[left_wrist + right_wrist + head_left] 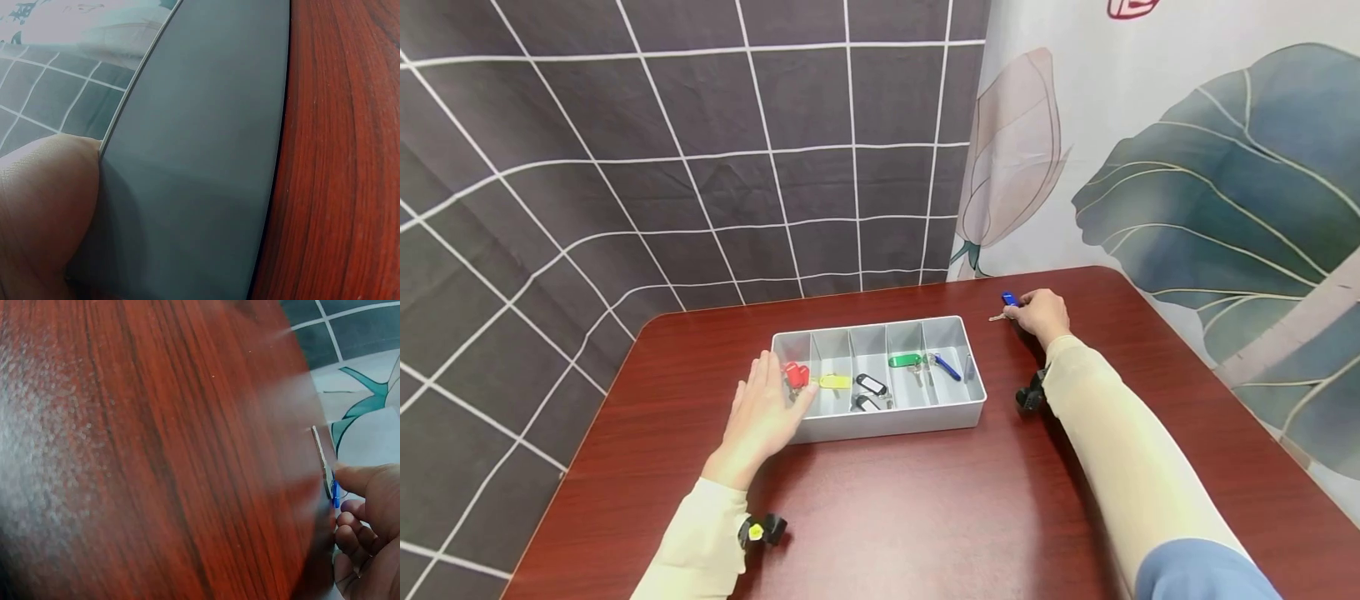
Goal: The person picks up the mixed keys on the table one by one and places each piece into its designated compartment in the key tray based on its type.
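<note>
A grey plastic tray [887, 423] with several compartments in a row lies on the table. My left hand [763, 412] rests at its left end, fingers straight, the thumb over the front rim; the left wrist view shows the thumb base against the outer wall. To the right of the tray, near the table's back edge, my right hand [1047, 315] pinches a key [320, 453] with a blue key tag [1009, 297]. The key's blade points left, toward the tray. Part of the blue tag is hidden by the fingers in the right wrist view.
From left to right, the compartments hold red key tags [797, 375], a yellow tag [835, 382], black-framed tags [871, 384], a green tag [905, 360] and a blue tag [947, 367]. A checked curtain [715, 150] hangs behind the red-brown table [880, 508].
</note>
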Available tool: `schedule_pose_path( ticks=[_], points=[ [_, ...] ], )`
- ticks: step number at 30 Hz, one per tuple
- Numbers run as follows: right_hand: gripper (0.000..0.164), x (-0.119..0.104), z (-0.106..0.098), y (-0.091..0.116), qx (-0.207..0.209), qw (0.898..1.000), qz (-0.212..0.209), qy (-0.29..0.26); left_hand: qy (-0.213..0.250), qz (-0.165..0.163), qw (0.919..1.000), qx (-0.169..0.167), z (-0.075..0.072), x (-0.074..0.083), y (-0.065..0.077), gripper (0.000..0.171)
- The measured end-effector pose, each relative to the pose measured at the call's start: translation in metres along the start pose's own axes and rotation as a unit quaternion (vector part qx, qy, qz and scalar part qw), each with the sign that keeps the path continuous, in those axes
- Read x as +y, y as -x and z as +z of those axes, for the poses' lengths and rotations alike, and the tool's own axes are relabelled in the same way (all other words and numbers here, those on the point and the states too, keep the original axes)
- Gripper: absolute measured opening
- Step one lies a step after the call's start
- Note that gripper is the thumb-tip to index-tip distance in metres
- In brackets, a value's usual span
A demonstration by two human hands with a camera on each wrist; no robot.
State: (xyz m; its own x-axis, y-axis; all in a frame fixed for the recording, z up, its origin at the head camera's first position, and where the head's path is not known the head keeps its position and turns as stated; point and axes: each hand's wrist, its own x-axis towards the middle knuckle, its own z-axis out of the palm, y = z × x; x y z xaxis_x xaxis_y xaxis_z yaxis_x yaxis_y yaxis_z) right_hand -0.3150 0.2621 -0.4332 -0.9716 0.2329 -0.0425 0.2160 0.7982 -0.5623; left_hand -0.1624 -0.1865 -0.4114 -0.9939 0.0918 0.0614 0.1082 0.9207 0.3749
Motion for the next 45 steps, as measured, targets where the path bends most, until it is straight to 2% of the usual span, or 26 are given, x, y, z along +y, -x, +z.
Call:
schedule_pose_path(
  ticks=[9, 16, 27, 34, 39, 45],
  points=[
    [0.051, 0.002, 0.005, -0.002, 0.011, 1.000, 0.008, 0.009, -0.004, 0.001, 1.0000, 0.004, 0.001, 0.000, -0.001, 0.095],
    [0.041, 0.003, 0.008, -0.004, 0.028, 1.000, -0.003, 0.009, -0.005, 0.002, 1.0000, 0.007, 0.001, 0.000, -0.001, 0.095],
    [0.039, 0.005, 0.010, 0.001, 0.030, 1.000, -0.006, -0.006, -0.006, 0.002, 1.0000, 0.005, 0.000, 0.000, -0.001, 0.095],
    [0.035, 0.006, 0.010, 0.009, 0.033, 0.999, -0.037, 0.001, -0.002, 0.004, 1.0000, 0.009, 0.002, -0.001, -0.002, 0.093],
    [0.036, 0.009, 0.010, 0.016, 0.021, 0.998, -0.051, -0.002, 0.001, 0.004, 1.0000, 0.007, 0.002, 0.000, -0.001, 0.092],
    [0.036, 0.011, 0.009, 0.026, -0.009, 0.999, -0.045, -0.011, 0.001, 0.006, 1.0000, 0.007, 0.001, 0.000, -0.001, 0.093]
  ],
)
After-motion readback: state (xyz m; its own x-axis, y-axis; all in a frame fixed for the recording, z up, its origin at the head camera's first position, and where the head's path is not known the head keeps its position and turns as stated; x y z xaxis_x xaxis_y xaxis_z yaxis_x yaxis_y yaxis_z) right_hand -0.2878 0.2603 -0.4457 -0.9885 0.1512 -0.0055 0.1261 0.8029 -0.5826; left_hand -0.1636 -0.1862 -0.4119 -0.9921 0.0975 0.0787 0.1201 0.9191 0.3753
